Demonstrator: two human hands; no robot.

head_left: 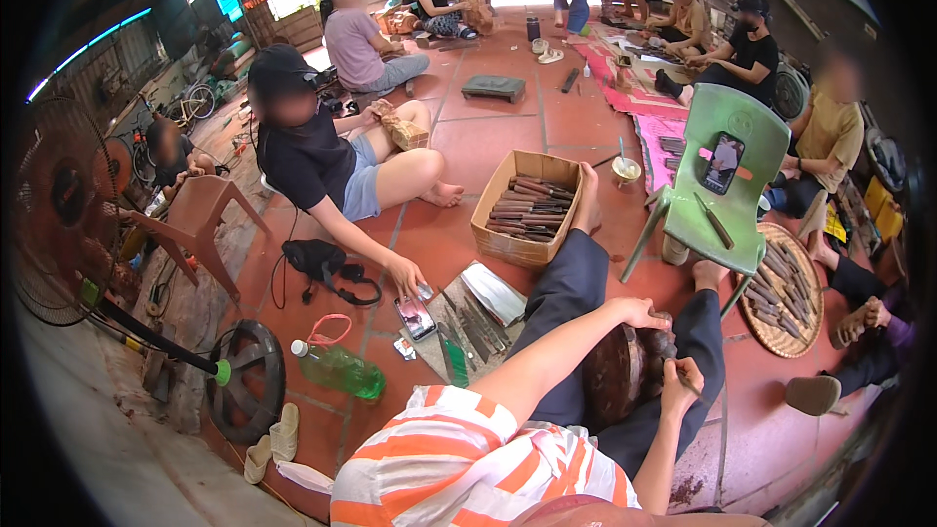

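Note:
Between my legs rests a dark brown, rounded wooden carving [617,371]. My left hand [640,314] is closed on the upper part of the carving, its fingers partly hidden. On the carving's right side, my right hand [681,383] is closed round a thin carving tool [695,392], whose working end I cannot make out. Left of my legs lies a flat board [451,304] with several chisels [473,330] and a whetstone-like pale slab [493,293] on it. Ahead of my knee stands a cardboard box [508,246] full of wooden-handled chisels.
A green plastic chair [732,166] with a phone [722,161] and a chisel stands right. Beyond it is a woven tray [815,307] of tools. A seated co-worker's hand [408,275] reaches to another phone [416,318]. A green bottle [342,371] and fan [68,195] are left.

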